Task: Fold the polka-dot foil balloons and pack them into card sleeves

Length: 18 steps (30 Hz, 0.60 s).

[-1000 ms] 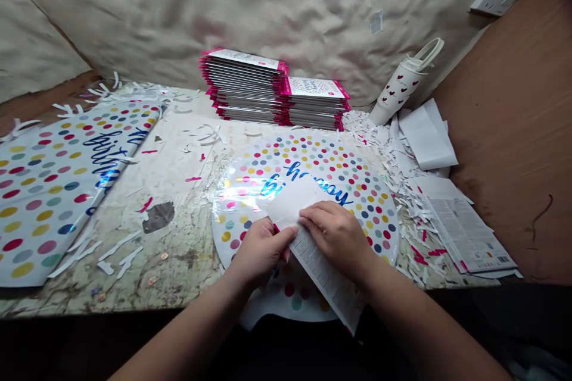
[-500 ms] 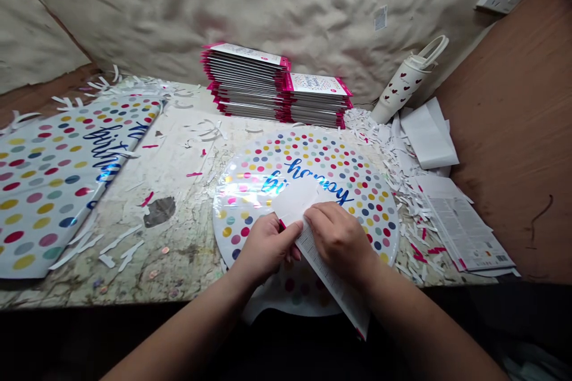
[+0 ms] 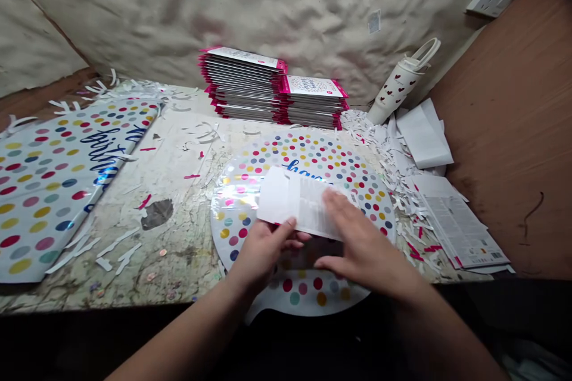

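Observation:
My left hand [image 3: 268,247] grips a white card sleeve [image 3: 292,199] by its near edge, thumb on top and fingers beneath. The sleeve has a plain white flap on the left and grey printed text on the right. My right hand [image 3: 353,232] is open and slightly blurred, its fingers stretched over the right end of the sleeve and the thumb apart. Whether those fingers touch it I cannot tell. Below both hands lies a round foil balloon [image 3: 295,294], flat, with coloured dots and blue lettering partly covered by the sleeve. Its near edge hangs over the table front.
More dotted foil balloons [image 3: 49,190] lie at the left. Two stacks of pink-edged packets [image 3: 243,83] stand at the back. A tumbler with hearts [image 3: 395,89], paper shreds [image 3: 375,146], white paper [image 3: 424,137] and printed sleeves [image 3: 460,226] line the right side.
The sleeve has turned from slanting toward me to lying crosswise, its printed part now to the right. My right hand has let go of its pinch and opened.

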Available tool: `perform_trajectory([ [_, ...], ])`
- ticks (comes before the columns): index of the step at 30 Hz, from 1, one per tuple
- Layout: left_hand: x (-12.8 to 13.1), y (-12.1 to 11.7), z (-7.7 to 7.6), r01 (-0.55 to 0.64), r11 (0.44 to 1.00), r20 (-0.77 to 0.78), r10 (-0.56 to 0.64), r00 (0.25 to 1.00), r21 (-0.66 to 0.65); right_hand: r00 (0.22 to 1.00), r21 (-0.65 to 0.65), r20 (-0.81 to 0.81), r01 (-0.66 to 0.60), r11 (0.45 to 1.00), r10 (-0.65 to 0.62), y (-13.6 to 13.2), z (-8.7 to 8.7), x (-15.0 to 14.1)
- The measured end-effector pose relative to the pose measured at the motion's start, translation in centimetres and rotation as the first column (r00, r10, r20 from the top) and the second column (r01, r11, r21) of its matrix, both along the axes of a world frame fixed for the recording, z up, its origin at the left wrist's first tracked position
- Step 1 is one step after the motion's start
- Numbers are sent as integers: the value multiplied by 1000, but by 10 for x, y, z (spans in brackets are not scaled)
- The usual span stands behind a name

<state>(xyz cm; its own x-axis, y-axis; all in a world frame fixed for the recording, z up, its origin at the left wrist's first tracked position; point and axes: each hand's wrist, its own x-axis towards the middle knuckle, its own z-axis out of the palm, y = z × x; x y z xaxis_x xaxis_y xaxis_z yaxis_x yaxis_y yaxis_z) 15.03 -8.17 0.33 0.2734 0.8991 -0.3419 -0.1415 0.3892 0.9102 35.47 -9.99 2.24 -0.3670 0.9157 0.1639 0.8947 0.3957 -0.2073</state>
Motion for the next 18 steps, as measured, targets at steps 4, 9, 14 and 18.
perform_trajectory([
  [4,-29,1,10,90,832,-390,157,907,547,958,232,-240,-99,968,155,13,-15,-28],
  [9,-73,25,-3,510,338,-611,379,696,791,833,306,-418,-247,920,363,30,-30,-7],
  [14,-65,6,-36,759,315,-803,19,596,570,898,298,-97,-386,873,430,-8,-60,-16],
  [18,-58,-11,-42,811,274,-848,37,528,517,934,223,-91,-320,921,347,-30,-65,-25],
])
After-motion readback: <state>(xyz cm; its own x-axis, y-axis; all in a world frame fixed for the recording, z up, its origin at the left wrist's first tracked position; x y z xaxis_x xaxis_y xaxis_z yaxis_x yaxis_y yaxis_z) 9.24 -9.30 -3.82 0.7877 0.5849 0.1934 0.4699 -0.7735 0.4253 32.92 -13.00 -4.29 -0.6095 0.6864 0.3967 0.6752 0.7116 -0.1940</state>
